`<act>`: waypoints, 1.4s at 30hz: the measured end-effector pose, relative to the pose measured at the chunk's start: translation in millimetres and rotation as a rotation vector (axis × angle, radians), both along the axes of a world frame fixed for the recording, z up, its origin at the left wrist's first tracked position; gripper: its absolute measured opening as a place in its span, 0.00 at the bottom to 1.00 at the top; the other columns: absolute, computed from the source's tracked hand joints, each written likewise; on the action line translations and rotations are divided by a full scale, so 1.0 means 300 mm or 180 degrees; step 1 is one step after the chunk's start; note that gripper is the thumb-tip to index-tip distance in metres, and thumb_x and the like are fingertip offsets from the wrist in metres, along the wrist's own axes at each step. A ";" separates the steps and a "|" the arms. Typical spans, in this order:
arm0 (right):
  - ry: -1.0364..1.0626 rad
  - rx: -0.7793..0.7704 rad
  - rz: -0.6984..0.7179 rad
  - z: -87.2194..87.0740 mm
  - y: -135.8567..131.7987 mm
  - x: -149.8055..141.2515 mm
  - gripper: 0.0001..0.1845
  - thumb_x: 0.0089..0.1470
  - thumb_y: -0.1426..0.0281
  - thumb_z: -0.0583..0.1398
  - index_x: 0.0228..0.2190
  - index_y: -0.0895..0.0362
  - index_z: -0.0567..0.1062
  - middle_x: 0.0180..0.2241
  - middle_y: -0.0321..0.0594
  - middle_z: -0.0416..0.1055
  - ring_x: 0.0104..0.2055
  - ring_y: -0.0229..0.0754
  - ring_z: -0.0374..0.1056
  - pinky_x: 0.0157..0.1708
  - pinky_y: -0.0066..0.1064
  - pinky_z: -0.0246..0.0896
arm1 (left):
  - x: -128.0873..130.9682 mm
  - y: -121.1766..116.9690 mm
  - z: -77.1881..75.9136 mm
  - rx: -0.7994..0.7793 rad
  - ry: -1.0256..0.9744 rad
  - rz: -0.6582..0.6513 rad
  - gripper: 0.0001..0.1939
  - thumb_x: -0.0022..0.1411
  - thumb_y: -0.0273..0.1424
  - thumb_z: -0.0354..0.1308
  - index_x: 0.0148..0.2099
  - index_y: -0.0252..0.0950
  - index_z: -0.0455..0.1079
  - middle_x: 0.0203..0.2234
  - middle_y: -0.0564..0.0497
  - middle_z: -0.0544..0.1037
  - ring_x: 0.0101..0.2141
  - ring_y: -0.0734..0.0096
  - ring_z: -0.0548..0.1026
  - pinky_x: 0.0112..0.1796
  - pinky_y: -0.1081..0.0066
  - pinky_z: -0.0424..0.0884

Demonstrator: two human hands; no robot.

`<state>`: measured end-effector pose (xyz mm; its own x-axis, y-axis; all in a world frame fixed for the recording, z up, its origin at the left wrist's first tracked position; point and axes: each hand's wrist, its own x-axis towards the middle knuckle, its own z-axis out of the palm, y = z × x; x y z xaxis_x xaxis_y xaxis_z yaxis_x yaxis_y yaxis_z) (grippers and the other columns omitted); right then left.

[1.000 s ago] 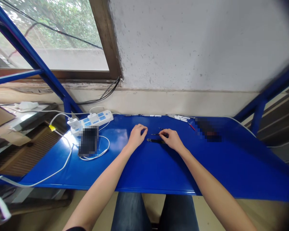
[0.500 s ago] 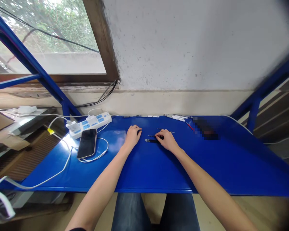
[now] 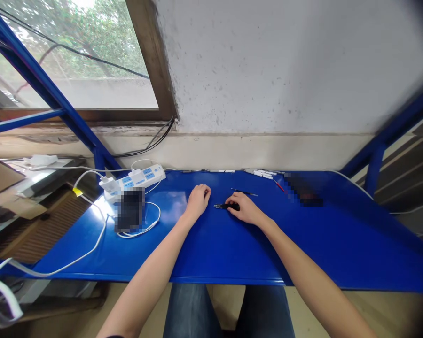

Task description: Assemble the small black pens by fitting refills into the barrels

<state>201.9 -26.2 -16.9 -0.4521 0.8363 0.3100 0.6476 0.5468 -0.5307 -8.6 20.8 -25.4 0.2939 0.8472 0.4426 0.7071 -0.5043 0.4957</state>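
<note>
My right hand (image 3: pixel 246 208) rests on the table with its fingers closed around a small bundle of black pens (image 3: pixel 224 206). Their pale, thin tips point left, toward my other hand. Just behind the right hand lies a slim dark pen refill (image 3: pixel 245 192), which the fingers are not holding. To the left of the bundle, my left hand (image 3: pixel 198 201) sits on the blue table (image 3: pixel 218 249) with curled fingers pressed together. Whatever is between those fingertips, if anything, is too small or hidden to make out.
Several white pens (image 3: pixel 261 173) lie along the back edge beside a red pen (image 3: pixel 279 186). A blurred dark object (image 3: pixel 306 190) is at the back right. At left are a power strip (image 3: pixel 137 180), a blurred phone (image 3: pixel 129 210) and a white cable (image 3: pixel 158 217).
The thin refill that my right fingers pinched above the black bundle no longer shows separately. Those fingers have come down onto the bundle. The left hand has barely moved.
</note>
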 end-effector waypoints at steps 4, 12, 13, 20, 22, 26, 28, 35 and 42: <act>0.0001 -0.0003 0.0001 0.001 -0.001 -0.002 0.09 0.51 0.77 0.60 0.36 0.57 0.75 0.34 0.41 0.68 0.38 0.42 0.64 0.44 0.35 0.60 | 0.024 -0.025 0.016 -0.0093 -0.0149 -0.0134 0.05 0.61 0.25 0.51 0.34 0.36 0.68 0.28 0.50 0.72 0.32 0.66 0.68 0.37 0.67 0.64; 0.0002 0.0124 -0.0014 0.003 -0.006 0.002 0.10 0.55 0.72 0.58 0.40 0.57 0.74 0.35 0.42 0.68 0.40 0.43 0.64 0.45 0.37 0.59 | 0.053 -0.049 0.024 -0.0229 -0.0206 -0.0292 0.05 0.61 0.24 0.51 0.34 0.36 0.68 0.28 0.50 0.72 0.32 0.67 0.69 0.37 0.68 0.65; 0.0013 0.0154 -0.0068 0.004 -0.004 0.005 0.10 0.55 0.72 0.58 0.40 0.57 0.74 0.35 0.42 0.68 0.39 0.43 0.64 0.46 0.37 0.58 | 0.054 -0.050 0.024 -0.0226 -0.0230 -0.0304 0.06 0.61 0.25 0.51 0.34 0.36 0.68 0.28 0.50 0.72 0.32 0.68 0.69 0.37 0.68 0.65; 0.0155 0.0408 -0.1303 -0.029 0.044 0.076 0.10 0.53 0.73 0.55 0.36 0.57 0.75 0.33 0.43 0.67 0.38 0.45 0.62 0.41 0.37 0.59 | 0.047 -0.047 0.028 -0.0294 -0.0459 -0.0314 0.09 0.65 0.27 0.46 0.37 0.36 0.68 0.32 0.48 0.75 0.34 0.67 0.72 0.38 0.67 0.66; 0.0019 0.0534 -0.1750 -0.052 0.057 0.106 0.10 0.51 0.73 0.56 0.36 0.57 0.75 0.33 0.45 0.66 0.38 0.47 0.61 0.41 0.38 0.59 | 0.047 -0.047 0.030 -0.0363 -0.0575 -0.0349 0.10 0.65 0.28 0.46 0.38 0.36 0.69 0.33 0.48 0.76 0.34 0.68 0.73 0.39 0.67 0.67; -0.0251 0.0532 -0.2268 -0.092 0.072 0.146 0.10 0.47 0.73 0.58 0.35 0.57 0.74 0.33 0.46 0.64 0.38 0.49 0.60 0.41 0.40 0.58 | 0.052 -0.051 0.032 -0.0593 -0.0864 -0.0305 0.11 0.65 0.30 0.47 0.39 0.36 0.72 0.32 0.49 0.77 0.32 0.69 0.74 0.37 0.70 0.68; -0.0272 0.0346 -0.2363 -0.099 0.074 0.154 0.08 0.47 0.72 0.60 0.34 0.57 0.74 0.33 0.46 0.64 0.39 0.49 0.60 0.41 0.40 0.58 | 0.054 -0.051 0.031 -0.0662 -0.0960 -0.0251 0.12 0.64 0.31 0.48 0.40 0.36 0.72 0.30 0.50 0.77 0.31 0.69 0.74 0.35 0.71 0.68; -0.0217 0.0042 -0.2273 -0.088 0.078 0.168 0.03 0.48 0.73 0.59 0.29 0.56 0.74 0.32 0.44 0.64 0.37 0.48 0.61 0.39 0.38 0.58 | 0.039 -0.026 0.007 -0.0863 -0.1303 -0.0190 0.14 0.63 0.36 0.49 0.41 0.37 0.74 0.26 0.51 0.75 0.29 0.70 0.73 0.33 0.72 0.67; -0.0152 0.0293 -0.2097 -0.082 0.082 0.179 0.04 0.47 0.74 0.58 0.24 0.56 0.74 0.27 0.41 0.67 0.32 0.42 0.62 0.34 0.32 0.58 | 0.040 -0.014 0.002 -0.1270 -0.1933 -0.0179 0.14 0.57 0.38 0.55 0.40 0.35 0.75 0.25 0.51 0.75 0.26 0.72 0.71 0.27 0.73 0.68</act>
<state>255.6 -1.5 -41.7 0.1294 0.9135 0.3857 0.8835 0.0704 -0.4631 3.4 16.7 -24.7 0.1427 0.9689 0.2020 0.2272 -0.2307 0.9461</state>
